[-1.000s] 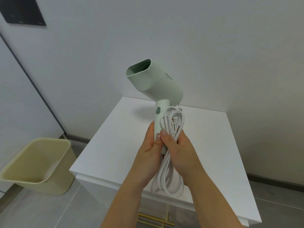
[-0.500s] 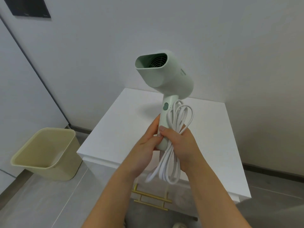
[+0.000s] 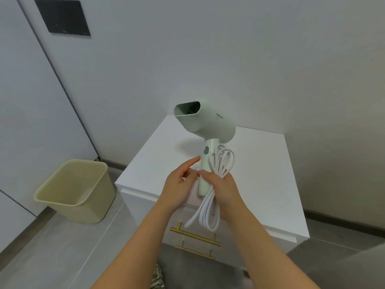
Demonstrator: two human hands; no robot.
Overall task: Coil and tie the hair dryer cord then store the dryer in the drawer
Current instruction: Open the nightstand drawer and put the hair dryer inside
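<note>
Presently, the right hand point(image 3: 221, 189) is clamped around the pale green plastic hair dryer point(image 3: 205, 130) handle and coiled white cord point(image 3: 214, 190), held upright above the white cabinet point(image 3: 260, 163); the left hand point(image 3: 179, 184) is loosely parted beside the handle.

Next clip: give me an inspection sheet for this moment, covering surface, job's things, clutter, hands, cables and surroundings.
Surface: white cabinet top, bare where visible.
Job's things: pale green hair dryer held upright above it; drawers with brass bar handles shut.
Clutter: nothing seen.
Hands: right hand in a closed grip on handle and cord; left hand open beside the handle.
Cables: white cord coiled in loops; no tie visible.
Surroundings: beige plastic bin on grey floor; dark wall panel.
</note>
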